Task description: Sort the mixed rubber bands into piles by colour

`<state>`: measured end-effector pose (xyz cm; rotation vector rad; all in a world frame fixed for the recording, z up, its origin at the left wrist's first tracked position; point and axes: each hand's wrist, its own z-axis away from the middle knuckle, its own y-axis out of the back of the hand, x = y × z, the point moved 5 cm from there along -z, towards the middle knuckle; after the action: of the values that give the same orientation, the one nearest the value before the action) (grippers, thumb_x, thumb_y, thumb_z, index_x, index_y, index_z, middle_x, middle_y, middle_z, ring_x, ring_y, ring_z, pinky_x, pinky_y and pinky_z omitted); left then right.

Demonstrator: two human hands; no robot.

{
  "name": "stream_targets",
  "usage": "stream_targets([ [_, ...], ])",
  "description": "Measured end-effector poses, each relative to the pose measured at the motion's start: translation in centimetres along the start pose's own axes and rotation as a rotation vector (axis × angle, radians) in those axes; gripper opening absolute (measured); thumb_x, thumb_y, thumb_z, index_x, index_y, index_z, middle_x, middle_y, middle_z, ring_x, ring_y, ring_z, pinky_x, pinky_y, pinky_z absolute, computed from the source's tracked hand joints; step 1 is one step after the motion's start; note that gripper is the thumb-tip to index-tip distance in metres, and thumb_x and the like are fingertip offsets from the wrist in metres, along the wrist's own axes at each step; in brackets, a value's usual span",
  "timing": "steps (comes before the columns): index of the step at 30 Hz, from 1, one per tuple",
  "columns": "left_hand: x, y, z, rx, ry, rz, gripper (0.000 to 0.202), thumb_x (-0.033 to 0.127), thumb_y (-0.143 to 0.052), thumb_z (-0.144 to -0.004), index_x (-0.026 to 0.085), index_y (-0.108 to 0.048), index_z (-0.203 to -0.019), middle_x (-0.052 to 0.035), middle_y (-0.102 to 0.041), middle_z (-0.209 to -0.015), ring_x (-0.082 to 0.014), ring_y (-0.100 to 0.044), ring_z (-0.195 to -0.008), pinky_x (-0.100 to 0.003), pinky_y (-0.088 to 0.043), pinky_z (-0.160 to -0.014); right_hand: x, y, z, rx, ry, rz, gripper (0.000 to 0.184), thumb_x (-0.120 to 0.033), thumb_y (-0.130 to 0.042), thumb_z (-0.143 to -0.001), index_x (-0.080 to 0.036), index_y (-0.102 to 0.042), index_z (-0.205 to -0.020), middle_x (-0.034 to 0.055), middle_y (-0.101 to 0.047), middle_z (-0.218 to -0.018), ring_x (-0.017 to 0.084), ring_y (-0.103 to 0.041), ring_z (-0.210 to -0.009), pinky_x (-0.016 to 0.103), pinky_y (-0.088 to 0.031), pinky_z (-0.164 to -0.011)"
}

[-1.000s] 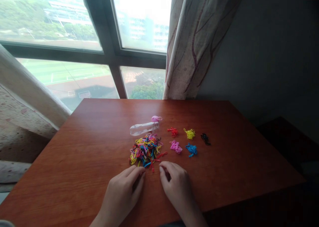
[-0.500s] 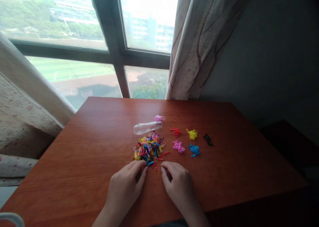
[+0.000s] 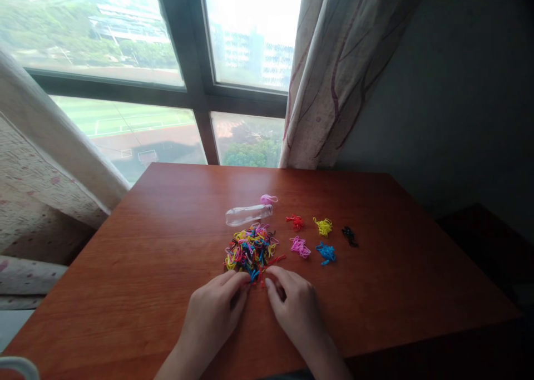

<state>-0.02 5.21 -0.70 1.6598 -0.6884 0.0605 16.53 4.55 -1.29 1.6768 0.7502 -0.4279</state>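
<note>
A mixed pile of small coloured rubber bands (image 3: 249, 250) lies mid-table. My left hand (image 3: 212, 315) and my right hand (image 3: 294, 309) rest palm down just in front of it, fingers curled, fingertips touching the pile's near edge. I cannot make out whether either pinches a band. Right of the pile lie small sorted heaps: red (image 3: 295, 221), yellow (image 3: 322, 226), black (image 3: 349, 235), pink (image 3: 300, 247), blue (image 3: 326, 252). A clear little bottle (image 3: 247, 214) lies on its side behind the pile, its pink cap (image 3: 268, 199) beside its mouth.
The wooden table (image 3: 158, 257) stands against a window (image 3: 175, 79), with curtains at the left (image 3: 45, 163) and right (image 3: 334, 74). A dark wall is to the right. A pale rim (image 3: 14, 364) shows at the bottom left corner.
Both hands have crept forward and closer together, their fingertips now at the pile's near edge. The view has shifted slightly.
</note>
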Motion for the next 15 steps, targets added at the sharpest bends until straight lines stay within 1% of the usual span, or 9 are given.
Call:
stream_targets([
  [3,-0.06,-0.04,0.05,-0.005,0.003,-0.002,0.016,0.025,-0.049,-0.094,0.026,-0.066,-0.093,0.0013,-0.072,-0.084,-0.0168,-0.069,-0.073,-0.024,-0.047,-0.061,-0.22,-0.45,-0.60,-0.008,0.001,0.020,0.020,-0.017,-0.057,-0.090,-0.024,-0.066,-0.106,-0.0005,-0.070,-0.079,0.017,-0.064,-0.068,0.025,-0.040,-0.064],
  [5,-0.10,-0.05,0.09,-0.004,0.001,-0.002,0.016,0.025,-0.049,-0.094,0.026,-0.066,-0.093,0.0012,-0.072,-0.084,-0.0169,-0.069,-0.073,-0.024,-0.048,-0.062,-0.40,-0.75,-0.84,-0.020,0.015,0.028,0.019,-0.017,-0.058,-0.090,-0.024,-0.066,-0.105,-0.0005,-0.070,-0.079,0.017,-0.065,-0.070,0.025,-0.040,-0.065],
  [10,-0.24,-0.16,0.12,0.000,0.009,-0.003,0.016,0.026,-0.050,-0.093,0.027,-0.066,-0.095,0.0014,-0.073,-0.086,-0.0175,-0.070,-0.075,-0.025,-0.049,-0.064,-0.63,-1.07,-0.83,-0.047,0.040,0.023,0.015,-0.014,-0.057,-0.090,-0.025,-0.065,-0.096,-0.0007,-0.071,-0.083,0.017,-0.065,-0.077,0.024,-0.039,-0.069],
  [15,-0.10,0.01,0.15,0.024,0.000,0.025,0.017,0.026,-0.050,-0.093,0.026,-0.066,-0.095,0.0014,-0.074,-0.087,-0.0170,-0.070,-0.074,-0.025,-0.049,-0.064,-0.61,-1.02,-0.86,-0.046,0.051,0.028,0.012,-0.014,-0.057,-0.089,-0.024,-0.063,-0.085,-0.0010,-0.068,-0.076,0.016,-0.062,-0.071,0.024,-0.038,-0.066],
])
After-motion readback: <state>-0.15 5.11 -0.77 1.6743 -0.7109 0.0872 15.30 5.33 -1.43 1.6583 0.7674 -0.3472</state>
